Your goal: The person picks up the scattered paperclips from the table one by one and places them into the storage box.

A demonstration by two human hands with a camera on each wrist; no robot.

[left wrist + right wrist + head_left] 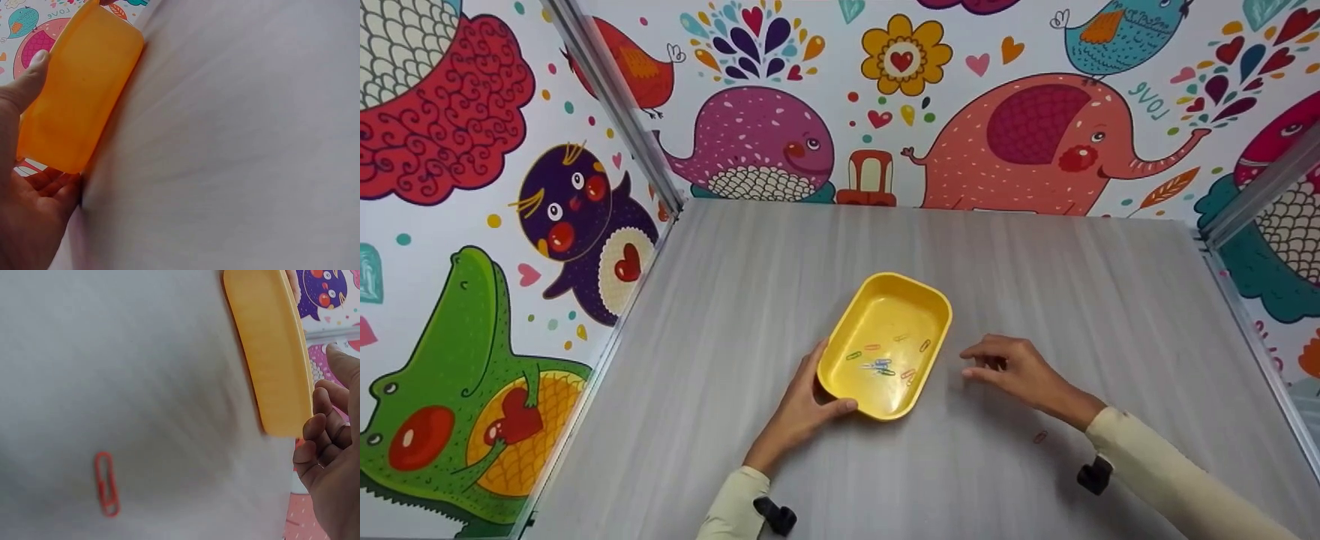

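A yellow rectangular plastic tray (851,330) stands on the table, with several coloured paper clips (877,366) lying on its floor. My left hand (799,409) grips the tray's near left corner, thumb over the rim and fingers against the outer wall; the left wrist view shows this hand (42,208) at the tray's side (84,95). To the right of the tray, apart from it, my right hand (1024,373) hovers with thumb and fingers loosely bent, nothing visible between them. A single red paper clip (1040,437) lies on the table below the right wrist, also seen as a paper clip (107,484) in the right wrist view.
The grey wood-grain table (735,285) is enclosed at the back and both sides by panels printed with cartoon animals. Metal frame strips (619,97) run along the panel corners. Black straps (775,516) sit on both sleeved wrists.
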